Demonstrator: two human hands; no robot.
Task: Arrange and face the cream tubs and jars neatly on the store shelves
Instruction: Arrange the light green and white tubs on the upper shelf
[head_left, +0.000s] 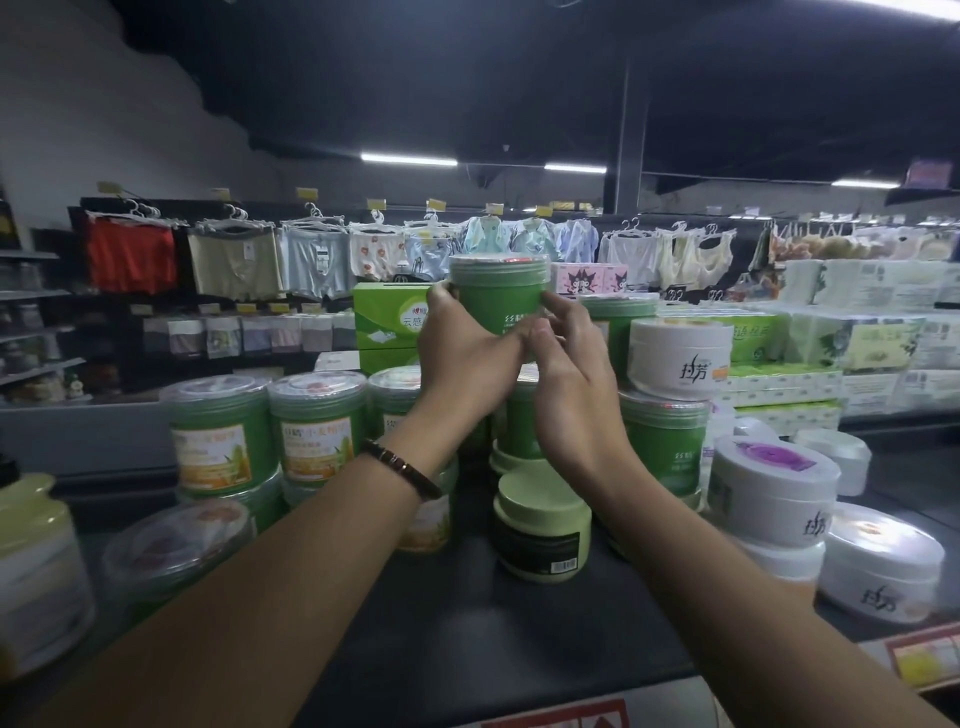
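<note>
A green cream tub (500, 291) with a clear lid stands on top of a stack of green tubs at the middle of the dark shelf top (467, 613). My left hand (462, 353) grips its left side and my right hand (566, 374) holds its right side, fingers curled round it. More green tubs with orange labels (317, 431) stand in stacked rows to the left. A pale green jar with a black label (540, 525) sits in front of the stack. White round tubs (675, 358) are piled at the right.
A green tissue box (384, 322) stands behind the stack. White tubs (878, 561) lie near the shelf's right front edge. A pale yellow-lidded jar (36, 561) is at the far left. Hanging clothes and paper packs fill the aisle behind.
</note>
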